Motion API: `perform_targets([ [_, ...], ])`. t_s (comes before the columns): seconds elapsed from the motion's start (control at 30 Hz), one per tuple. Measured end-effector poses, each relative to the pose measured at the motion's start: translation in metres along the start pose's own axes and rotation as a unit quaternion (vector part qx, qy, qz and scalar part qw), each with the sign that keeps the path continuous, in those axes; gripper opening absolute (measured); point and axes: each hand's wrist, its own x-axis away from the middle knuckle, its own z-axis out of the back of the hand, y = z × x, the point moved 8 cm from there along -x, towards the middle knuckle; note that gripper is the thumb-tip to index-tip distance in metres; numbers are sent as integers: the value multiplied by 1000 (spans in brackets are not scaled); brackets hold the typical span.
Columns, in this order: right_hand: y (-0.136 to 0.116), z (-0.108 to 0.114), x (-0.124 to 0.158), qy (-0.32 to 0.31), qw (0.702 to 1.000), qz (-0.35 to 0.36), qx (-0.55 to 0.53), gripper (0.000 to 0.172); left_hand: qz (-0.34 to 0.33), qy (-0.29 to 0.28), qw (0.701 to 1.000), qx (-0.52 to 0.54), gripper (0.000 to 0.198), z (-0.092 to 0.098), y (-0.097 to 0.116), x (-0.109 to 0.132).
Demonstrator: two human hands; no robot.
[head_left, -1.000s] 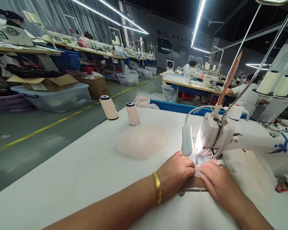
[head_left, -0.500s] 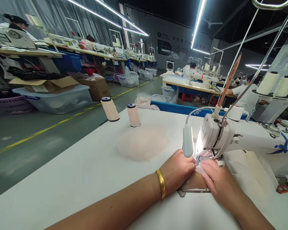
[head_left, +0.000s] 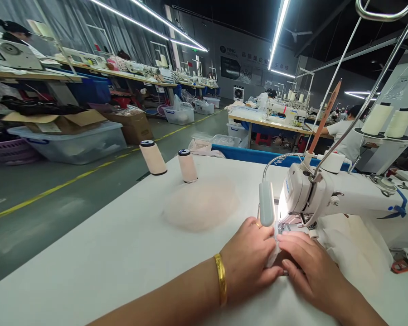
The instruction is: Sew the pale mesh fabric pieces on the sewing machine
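At the white sewing machine [head_left: 304, 192], both hands are close together just in front of the needle area. My left hand [head_left: 250, 256], with a gold bangle at its wrist, is closed on a pale piece of fabric [head_left: 273, 257]. My right hand [head_left: 311, 265] curves over the right side of that fabric, its fingertips near the presser foot [head_left: 283, 227] and its thumb lower down. Much of the fabric is hidden under the hands. A small lamp [head_left: 266, 203] lights the needle. A sheer beige fabric piece [head_left: 202, 206] lies flat on the table [head_left: 122, 258].
Two pale thread cones [head_left: 153, 157] stand at the table's far left edge. Whitish cloth [head_left: 353, 246] lies beneath the machine arm, on the right. Behind the table runs a blue trough [head_left: 248, 154]. Plastic bins [head_left: 71, 142] line the aisle, and people sit at other machines.
My left hand has turned and come slightly nearer me. My right thumb has moved away from its fingers, and the fabric between the hands is more bunched. The view has shifted slightly.
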Motion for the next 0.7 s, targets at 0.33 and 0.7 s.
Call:
perform_targets([
  [0.33,10,-5,6,-47,997,-28,57,22,-30,46,996,67,25,-10,-10,6],
  [0.7,14,-2,9,-41,996,-43,67,26,-74,84,989,93,19,-11,8,13],
])
